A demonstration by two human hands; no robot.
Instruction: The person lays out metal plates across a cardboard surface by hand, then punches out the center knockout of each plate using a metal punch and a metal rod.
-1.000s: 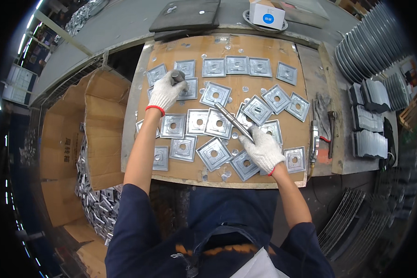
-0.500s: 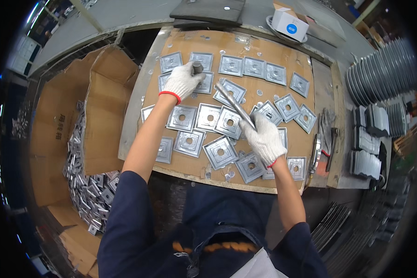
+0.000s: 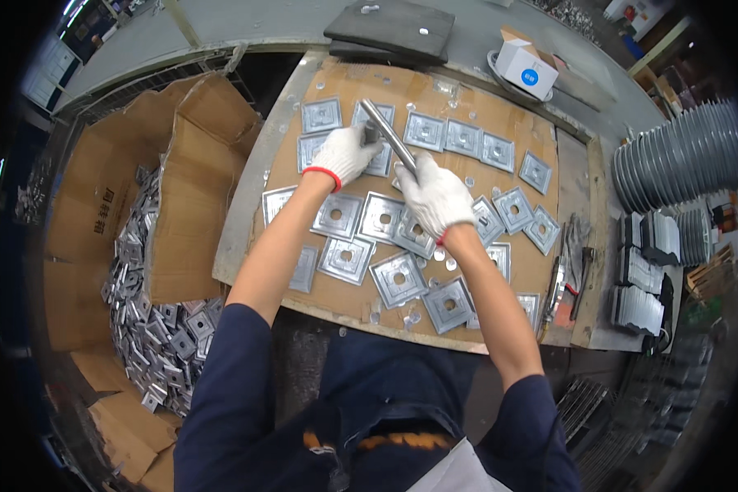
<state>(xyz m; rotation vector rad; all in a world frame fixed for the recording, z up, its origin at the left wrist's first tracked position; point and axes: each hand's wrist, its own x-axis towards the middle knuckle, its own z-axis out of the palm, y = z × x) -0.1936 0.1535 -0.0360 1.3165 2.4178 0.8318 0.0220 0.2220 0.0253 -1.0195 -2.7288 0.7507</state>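
My left hand, in a white knit glove with a red cuff, is closed around a short dark cylinder over a square metal plate in the far left part of the board. In my gloved right hand is a smooth metal rod, gripped near its lower end. The rod slants up and left across the cylinder's top; whether they touch I cannot tell. Several similar plates lie around, the nearer ones with a round hole, like this plate. The farther plates show no open hole.
Small round discs lie scattered over the cardboard-covered table. To the left, a large carton holds a heap of metal plates. Tools lie at the right edge, beyond them stacked grey round parts. A white box stands behind.
My right hand has moved up and left, bringing the rod over the cylinder in my left hand. The left hand stays by the same plate. The whole view has shifted slightly.
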